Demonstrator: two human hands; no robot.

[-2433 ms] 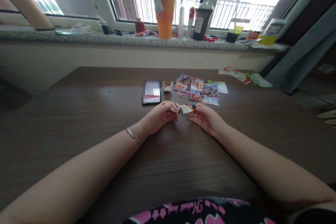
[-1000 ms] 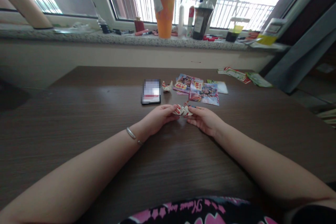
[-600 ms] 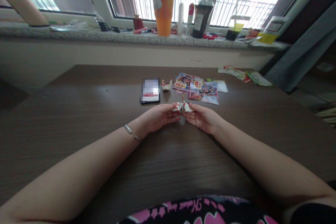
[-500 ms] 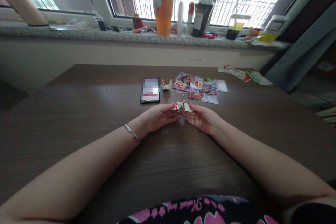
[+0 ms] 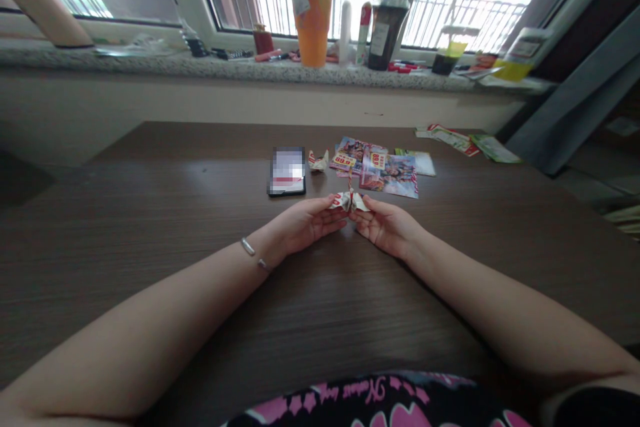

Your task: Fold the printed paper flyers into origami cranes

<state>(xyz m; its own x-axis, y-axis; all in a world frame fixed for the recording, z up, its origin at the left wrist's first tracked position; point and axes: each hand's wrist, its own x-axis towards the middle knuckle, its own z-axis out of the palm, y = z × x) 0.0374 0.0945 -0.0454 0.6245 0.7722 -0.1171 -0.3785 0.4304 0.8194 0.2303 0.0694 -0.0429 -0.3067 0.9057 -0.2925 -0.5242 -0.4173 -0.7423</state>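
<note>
A small folded paper crane (image 5: pixel 350 201), white with red print, is held over the table between my two hands. My left hand (image 5: pixel 313 221) pinches its left wing between thumb and fingers. On the other side my right hand (image 5: pixel 387 223) grips the right wing the same way. A thin pointed part of the crane sticks up and away from me between the wings. Just beyond my left fingertips stands a second folded paper piece (image 5: pixel 319 161), also white and red. To its left lies a phone or tablet (image 5: pixel 287 172) with a blurred screen.
Printed flyers (image 5: pixel 389 173) overlap beyond my right hand, and more paper strips (image 5: pixel 453 139) lie at the far right of the brown table (image 5: pixel 125 227). A granite windowsill (image 5: pixel 225 70) behind it carries an orange drink cup (image 5: pixel 313 20), a dark cup (image 5: pixel 387 33) and bottles.
Both hands and the paper crane stay nearly in place, with the wings looking slightly more spread. The whole view has shifted by a few pixels.
</note>
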